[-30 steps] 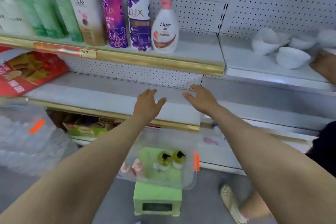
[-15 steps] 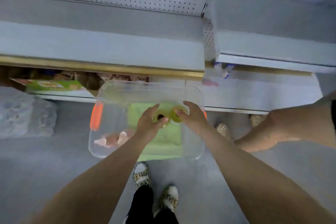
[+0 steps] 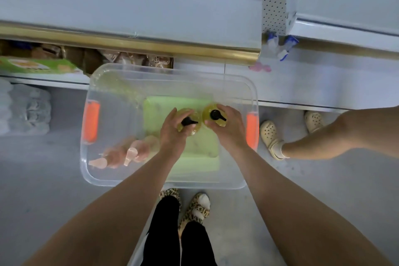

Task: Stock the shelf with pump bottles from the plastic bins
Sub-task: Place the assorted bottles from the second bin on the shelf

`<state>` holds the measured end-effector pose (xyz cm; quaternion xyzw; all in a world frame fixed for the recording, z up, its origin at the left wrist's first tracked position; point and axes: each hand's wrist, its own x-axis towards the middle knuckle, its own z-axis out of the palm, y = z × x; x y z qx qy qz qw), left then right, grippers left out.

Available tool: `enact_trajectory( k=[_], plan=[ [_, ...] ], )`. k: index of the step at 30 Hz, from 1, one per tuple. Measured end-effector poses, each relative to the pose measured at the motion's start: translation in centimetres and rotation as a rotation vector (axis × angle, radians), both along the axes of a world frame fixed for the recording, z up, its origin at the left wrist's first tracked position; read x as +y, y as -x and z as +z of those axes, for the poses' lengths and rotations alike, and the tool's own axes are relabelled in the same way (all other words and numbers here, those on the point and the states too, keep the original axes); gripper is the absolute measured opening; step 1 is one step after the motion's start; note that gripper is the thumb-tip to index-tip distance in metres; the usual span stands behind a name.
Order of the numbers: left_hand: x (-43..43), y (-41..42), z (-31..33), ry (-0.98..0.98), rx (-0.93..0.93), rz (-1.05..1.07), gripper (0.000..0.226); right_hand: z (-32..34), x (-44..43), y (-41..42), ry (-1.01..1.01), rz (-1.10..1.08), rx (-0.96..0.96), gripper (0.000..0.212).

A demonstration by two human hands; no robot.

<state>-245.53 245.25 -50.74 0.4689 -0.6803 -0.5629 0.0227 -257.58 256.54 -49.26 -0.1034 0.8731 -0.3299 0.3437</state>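
Mostly hidden: both yellow translucent pump bottles show only their shoulders and black pump heads from above; their lower bodies are covered by the hands.
Hard to make out: two or three pale pink pump bottles lie on their sides at the near-left corner of the bin, blurred through the clear plastic, so their count is uncertain.
Cut off: a second person's bare leg enters from the right edge, with cream perforated clogs on the floor.
Left hand: fingers curled around the left yellow pump bottle, grasping its shoulder, thumb on the far side.
Right hand: fingers wrapped around the right yellow pump bottle, holding it upright just beside the other.
Bottles' place: both stand near the middle of the clear plastic bin with orange handles, toward its far edge.
Under the bin: a light green stool or box shows through the clear bottom.
Shelf: a pale grey shelf with a gold front strip runs across the top; brown packaged goods sit below it.
Floor: grey floor; the wearer's leopard-print slippers stand at the bin's near edge.
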Motion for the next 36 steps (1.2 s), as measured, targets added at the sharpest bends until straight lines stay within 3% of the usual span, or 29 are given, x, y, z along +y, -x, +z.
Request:
enact_trajectory(
  k=[5, 11, 17, 23, 27, 36],
  plan=[
    [-0.1, -0.4, -0.3, -0.023, -0.012, 0.063, 0.041, -0.7, -0.3, -0.3, 0.065, 0.026, 0.027, 0.067],
    [-0.4, -1.2, -1.5, -0.017, -0.006, -0.078, 0.05, -1.8, -0.7, -0.1, 0.187, -0.111, -0.062, 0.053],
    [-0.5, -1.2, -2.0, 0.001, 0.035, -0.076, 0.038, -2.5, -0.5, -0.4, 0.229, -0.176, -0.03, 0.032],
    [-1.0, -0.7, -1.1, 0.032, 0.089, -0.102, 0.021, -2.1, -0.6, -0.4, 0.271, -0.255, -0.064, 0.029],
    [-1.4, -0.5, 1.3, 0.016, 0.074, -0.028, 0.009, 0.0, -0.3, -0.9, 0.278, -0.231, -0.058, 0.025],
    [-2.9, -1.2, 10.3, -0.029, 0.074, -0.013, 0.01, 8.4, 0.5, -1.2, 0.26, -0.172, -0.044, 0.014]
  ],
)
